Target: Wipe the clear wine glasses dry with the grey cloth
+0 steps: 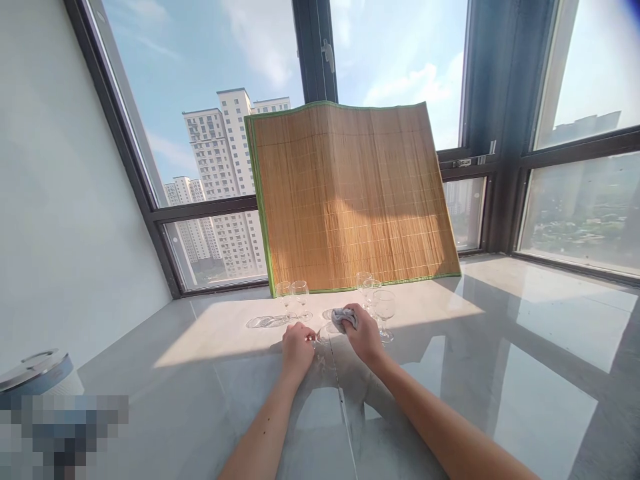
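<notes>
Clear glass (325, 333) in left hand (299, 341), cloth (343, 319) alongside

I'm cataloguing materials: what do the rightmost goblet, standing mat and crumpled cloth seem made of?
Goblet: probably glossy glass; transparent, with bright rims.
Mat: likely bamboo, slightly shiny; narrow brown strips.
Cloth: soft, matte fabric, fibre unclear; bunched pale grey folds.

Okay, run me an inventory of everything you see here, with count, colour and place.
mat: one, brown, green-edged, centre
left glasses: two, clear, before mat
right glasses: three, clear, before mat
held glass: one, clear, between groups
cloth: one, pale grey, above held glass
ledge: one, grey, foreground
container: one, blue-white, lower left
wall: one, white, left
window frames: several, dark, behind mat
handle: one, pale, top centre
buildings: several, pale, outside
left hand: one, bare, at held glass
right hand: one, bare, gripping cloth
</notes>
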A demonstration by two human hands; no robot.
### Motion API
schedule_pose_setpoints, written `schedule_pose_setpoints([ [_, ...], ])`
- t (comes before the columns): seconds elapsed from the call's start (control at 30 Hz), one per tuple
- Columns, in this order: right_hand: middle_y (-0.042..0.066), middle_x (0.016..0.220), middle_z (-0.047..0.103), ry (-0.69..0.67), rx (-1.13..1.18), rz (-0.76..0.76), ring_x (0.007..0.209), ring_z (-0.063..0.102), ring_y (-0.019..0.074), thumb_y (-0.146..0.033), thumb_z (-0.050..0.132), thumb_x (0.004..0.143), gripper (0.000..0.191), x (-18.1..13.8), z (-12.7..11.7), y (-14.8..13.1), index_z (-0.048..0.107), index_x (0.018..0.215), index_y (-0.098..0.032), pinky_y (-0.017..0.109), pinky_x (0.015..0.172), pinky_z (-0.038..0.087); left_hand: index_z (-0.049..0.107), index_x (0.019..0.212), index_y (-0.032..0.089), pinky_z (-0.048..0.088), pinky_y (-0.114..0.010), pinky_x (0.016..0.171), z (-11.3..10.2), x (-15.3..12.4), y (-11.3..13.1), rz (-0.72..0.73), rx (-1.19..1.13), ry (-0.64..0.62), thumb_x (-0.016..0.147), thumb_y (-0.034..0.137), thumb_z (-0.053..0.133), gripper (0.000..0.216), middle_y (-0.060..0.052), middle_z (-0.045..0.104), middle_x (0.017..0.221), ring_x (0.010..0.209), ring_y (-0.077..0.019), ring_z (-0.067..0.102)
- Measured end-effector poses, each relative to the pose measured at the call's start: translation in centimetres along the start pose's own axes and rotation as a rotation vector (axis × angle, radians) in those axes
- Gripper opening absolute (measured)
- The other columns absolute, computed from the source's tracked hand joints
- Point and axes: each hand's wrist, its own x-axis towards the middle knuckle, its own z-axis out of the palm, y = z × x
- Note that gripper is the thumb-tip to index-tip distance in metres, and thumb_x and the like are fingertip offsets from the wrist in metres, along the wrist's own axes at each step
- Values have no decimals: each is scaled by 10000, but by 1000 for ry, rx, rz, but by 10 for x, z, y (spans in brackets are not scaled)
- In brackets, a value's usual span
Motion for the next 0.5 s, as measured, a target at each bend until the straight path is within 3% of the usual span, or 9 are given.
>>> schedule_pose_setpoints([
  [0.13, 48, 902, 664, -64, 61, 56, 808, 595, 209, -264, 489, 820, 197, -1, 0, 0, 564, 998, -225, 296, 695, 437, 711, 689, 197, 381, -267, 787, 0, 0, -1, -8, -40, 34, 653, -68, 451, 373, -21, 634, 759, 886, -182, 531],
  [0.33, 23, 911, 665, -254, 180, 3, 793, 602, 185, -260, 548, 785, 296, -7, -7, -19, 530, 1080, -234, 295, 718, 460, 680, 639, 188, 385, -257, 751, -1, 0, -4, -71, -76, 41, 613, -42, 459, 320, -24, 620, 741, 875, -185, 535],
  [0.43, 49, 1017, 651, -301, 185, -63, 888, 605, 205, -209, 582, 725, 431, -8, -7, -20, 503, 1148, -229, 327, 789, 475, 663, 621, 186, 378, -249, 728, -1, 1, -6, -101, -76, 60, 607, -35, 462, 299, -21, 612, 734, 858, -181, 532],
  [0.5, 88, 1139, 617, -264, 181, -125, 1008, 588, 226, -160, 560, 702, 482, -7, -5, -18, 497, 1175, -221, 356, 866, 467, 658, 617, 186, 371, -247, 721, -1, 1, -6, -106, -69, 71, 617, -28, 462, 290, -20, 605, 731, 844, -177, 530],
])
